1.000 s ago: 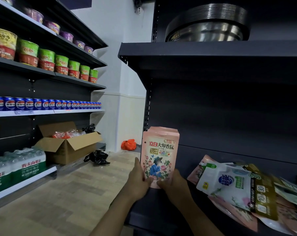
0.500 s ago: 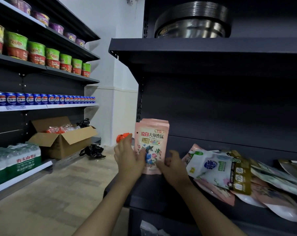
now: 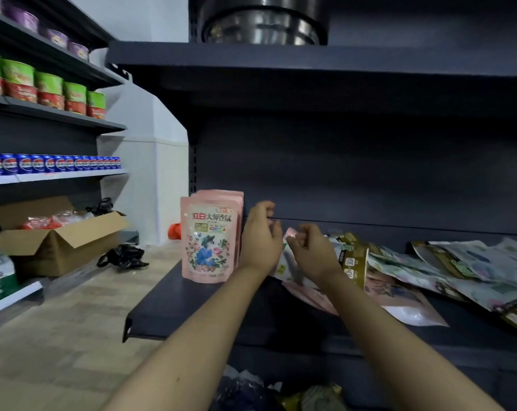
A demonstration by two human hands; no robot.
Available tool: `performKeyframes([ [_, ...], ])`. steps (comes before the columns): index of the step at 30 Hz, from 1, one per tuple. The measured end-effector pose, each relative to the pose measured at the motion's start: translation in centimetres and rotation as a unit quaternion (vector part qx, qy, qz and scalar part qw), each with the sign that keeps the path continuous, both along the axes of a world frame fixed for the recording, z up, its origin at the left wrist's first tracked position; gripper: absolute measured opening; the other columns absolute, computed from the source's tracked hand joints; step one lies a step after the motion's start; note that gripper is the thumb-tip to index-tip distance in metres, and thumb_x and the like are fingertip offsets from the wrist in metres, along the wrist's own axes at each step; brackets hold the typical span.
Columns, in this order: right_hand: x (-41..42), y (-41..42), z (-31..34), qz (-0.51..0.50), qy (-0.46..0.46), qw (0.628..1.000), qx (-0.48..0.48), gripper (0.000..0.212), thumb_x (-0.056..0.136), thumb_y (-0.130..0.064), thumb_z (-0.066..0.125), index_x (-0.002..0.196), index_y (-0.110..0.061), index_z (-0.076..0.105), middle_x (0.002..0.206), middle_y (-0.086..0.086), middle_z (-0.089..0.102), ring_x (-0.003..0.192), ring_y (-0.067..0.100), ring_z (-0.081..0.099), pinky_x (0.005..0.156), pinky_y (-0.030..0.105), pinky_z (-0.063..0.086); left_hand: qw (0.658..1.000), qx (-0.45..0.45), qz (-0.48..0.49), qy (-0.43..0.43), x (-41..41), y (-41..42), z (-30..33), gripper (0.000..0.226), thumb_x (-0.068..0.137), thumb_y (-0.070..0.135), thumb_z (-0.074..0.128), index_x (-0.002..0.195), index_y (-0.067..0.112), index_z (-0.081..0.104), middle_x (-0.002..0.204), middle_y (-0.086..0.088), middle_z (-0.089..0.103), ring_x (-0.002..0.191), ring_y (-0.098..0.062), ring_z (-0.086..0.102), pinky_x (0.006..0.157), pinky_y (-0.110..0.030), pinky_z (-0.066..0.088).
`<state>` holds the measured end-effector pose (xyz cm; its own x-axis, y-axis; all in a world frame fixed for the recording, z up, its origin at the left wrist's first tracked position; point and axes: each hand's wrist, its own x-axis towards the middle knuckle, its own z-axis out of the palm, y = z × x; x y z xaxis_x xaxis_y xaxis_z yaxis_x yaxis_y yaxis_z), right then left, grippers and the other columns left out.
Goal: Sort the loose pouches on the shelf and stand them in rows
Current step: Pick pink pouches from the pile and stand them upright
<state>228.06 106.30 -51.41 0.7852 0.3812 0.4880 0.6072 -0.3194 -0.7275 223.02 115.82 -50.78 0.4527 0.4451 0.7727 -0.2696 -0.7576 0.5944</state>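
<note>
Head view: pink pouches [image 3: 210, 238] reading 立白 stand at the shelf [image 3: 174, 304] left end, just beside the empty, loosely curled left hand [image 3: 261, 238]; the right hand [image 3: 310, 252] pinches a loose pouch [image 3: 291, 234].

Dark shelving [image 3: 310, 59], pale wood floor [image 3: 73, 336]

On your left, green-lidded cups [image 3: 48, 90] line a dark side shelf [image 3: 73, 117], with purple tubs [image 3: 55, 37] on the shelf above and blue cans [image 3: 52, 164] along the front edge of the white shelf below. An open cardboard box [image 3: 58, 244] sits on the floor beside a black bag [image 3: 122, 256]. Steel bowls [image 3: 263, 25] sit overhead.
</note>
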Motion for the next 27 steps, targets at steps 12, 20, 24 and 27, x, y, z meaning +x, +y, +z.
performKeyframes([
  [12,5.0,3.1,-0.5,-0.031,0.021,0.999,-0.030,0.034,0.100,-0.016,0.035,0.131,-0.007,0.043,0.120,0.019,0.060,0.109,0.032,0.056,0.075,0.025,0.036,0.954,-0.106,0.013,0.279,7.7,3.6,-2.2,0.030,0.092,0.002,0.044,0.120,-0.007,0.050,0.120,-0.024,0.059,0.112,-0.033,0.055,0.089,-0.032,0.040],
  [20,6.2,4.3,-1.5,-0.027,0.059,0.996,-0.061,0.036,0.099,-0.014,0.034,0.134,-0.014,0.041,0.118,0.018,0.061,0.097,0.025,0.056,0.070,0.019,0.032,0.897,-0.110,0.000,0.428,10.1,5.0,-2.8,0.035,0.095,0.015,0.047,0.123,-0.007,0.052,0.131,-0.021,0.053,0.118,-0.033,0.053,0.092,-0.033,0.044],
  [24,6.1,4.1,-1.6,-0.030,0.071,0.995,-0.060,0.037,0.097,-0.010,0.035,0.134,-0.012,0.043,0.113,0.017,0.062,0.098,0.027,0.057,0.070,0.020,0.032,0.893,-0.146,0.006,0.426,10.4,4.7,-2.6,0.038,0.097,0.018,0.043,0.126,-0.006,0.051,0.133,-0.021,0.052,0.120,-0.034,0.053,0.095,-0.034,0.045],
  [27,5.9,4.0,-1.6,-0.037,0.076,0.995,-0.045,0.037,0.097,-0.010,0.035,0.132,-0.010,0.045,0.108,0.017,0.063,0.093,0.025,0.057,0.074,0.022,0.035,0.912,-0.149,0.034,0.381,10.5,4.1,-2.2,0.032,0.091,0.013,0.053,0.118,-0.002,0.059,0.126,-0.020,0.059,0.116,-0.035,0.057,0.093,-0.037,0.047],
])
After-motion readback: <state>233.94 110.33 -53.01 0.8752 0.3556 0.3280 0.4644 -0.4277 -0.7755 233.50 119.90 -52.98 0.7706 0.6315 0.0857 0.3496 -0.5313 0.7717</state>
